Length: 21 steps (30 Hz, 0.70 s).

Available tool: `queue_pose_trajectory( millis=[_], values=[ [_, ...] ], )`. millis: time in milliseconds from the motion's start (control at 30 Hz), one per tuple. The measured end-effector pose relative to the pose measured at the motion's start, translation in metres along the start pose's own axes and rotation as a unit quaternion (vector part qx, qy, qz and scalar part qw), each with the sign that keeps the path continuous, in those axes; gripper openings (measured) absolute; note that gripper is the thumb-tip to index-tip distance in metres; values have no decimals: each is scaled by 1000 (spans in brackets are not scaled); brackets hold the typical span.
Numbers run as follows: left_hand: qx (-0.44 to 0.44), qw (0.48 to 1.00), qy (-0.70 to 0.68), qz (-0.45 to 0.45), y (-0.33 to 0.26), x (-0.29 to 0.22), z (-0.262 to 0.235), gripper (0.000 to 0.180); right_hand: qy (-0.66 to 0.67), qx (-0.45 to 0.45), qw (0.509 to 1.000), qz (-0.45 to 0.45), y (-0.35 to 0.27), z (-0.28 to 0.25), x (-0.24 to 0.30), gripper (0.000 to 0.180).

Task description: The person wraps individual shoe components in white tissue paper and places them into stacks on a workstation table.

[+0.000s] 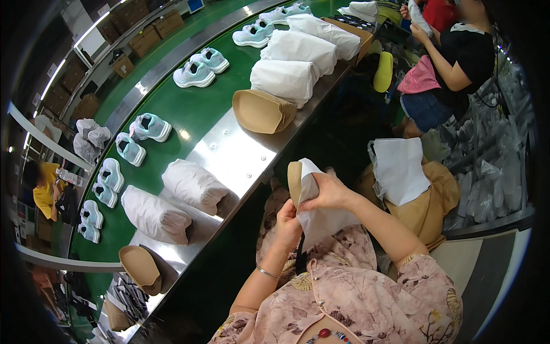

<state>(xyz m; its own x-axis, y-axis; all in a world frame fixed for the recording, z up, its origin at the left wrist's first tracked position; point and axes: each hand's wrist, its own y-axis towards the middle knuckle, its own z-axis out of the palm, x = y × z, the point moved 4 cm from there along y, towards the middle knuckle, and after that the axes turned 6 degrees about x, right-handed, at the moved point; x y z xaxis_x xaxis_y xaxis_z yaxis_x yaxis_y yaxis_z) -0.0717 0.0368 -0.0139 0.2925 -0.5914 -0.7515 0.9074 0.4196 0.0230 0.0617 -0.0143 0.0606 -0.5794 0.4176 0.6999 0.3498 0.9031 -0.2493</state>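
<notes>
Head view: at centre, your left hand (289,222) and right hand (329,192) pinch white paper (322,227) against curved brown card (294,182), apparently to steady both.

We see bright indoor light around the fingers (289,213), which look fairly crisp, and the white sheet (322,227) they hold reads pale with soft grey shading. Far to the upper left of the fingers we find glowing tube lights (91,30), while nearer on that side glare whitens the metal plate (220,159) and a smaller glint marks the green belt (192,112) beyond it. Below and left of the fingers we lose detail in deep shadow; well out from them, the fisheye curves the belt, distant cardboard boxes (168,24) turn soft, and the corners fall black.
</notes>
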Motion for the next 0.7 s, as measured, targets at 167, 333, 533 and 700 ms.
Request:
queue_pose_trajectory(
  millis=[167, 333, 533, 700],
  values=[
    [43, 996, -10, -79, 11, -22, -7, 43, -85, -76, 993, 22, -3, 5, -10, 97],
    [-64, 858, 493, 129, 18, -64, 18, 57, -217, -151, 964, -8, -11, 19, -18, 98],
    [-149, 782, 552, 249, 40, -69, 20, 10, -276, -182, 943, -21, -28, 27, 17, 96],
    [-182, 932, 309, 51, 54, -61, -1, 22, -273, -205, 940, -17, -34, 28, 11, 100]
  ],
)
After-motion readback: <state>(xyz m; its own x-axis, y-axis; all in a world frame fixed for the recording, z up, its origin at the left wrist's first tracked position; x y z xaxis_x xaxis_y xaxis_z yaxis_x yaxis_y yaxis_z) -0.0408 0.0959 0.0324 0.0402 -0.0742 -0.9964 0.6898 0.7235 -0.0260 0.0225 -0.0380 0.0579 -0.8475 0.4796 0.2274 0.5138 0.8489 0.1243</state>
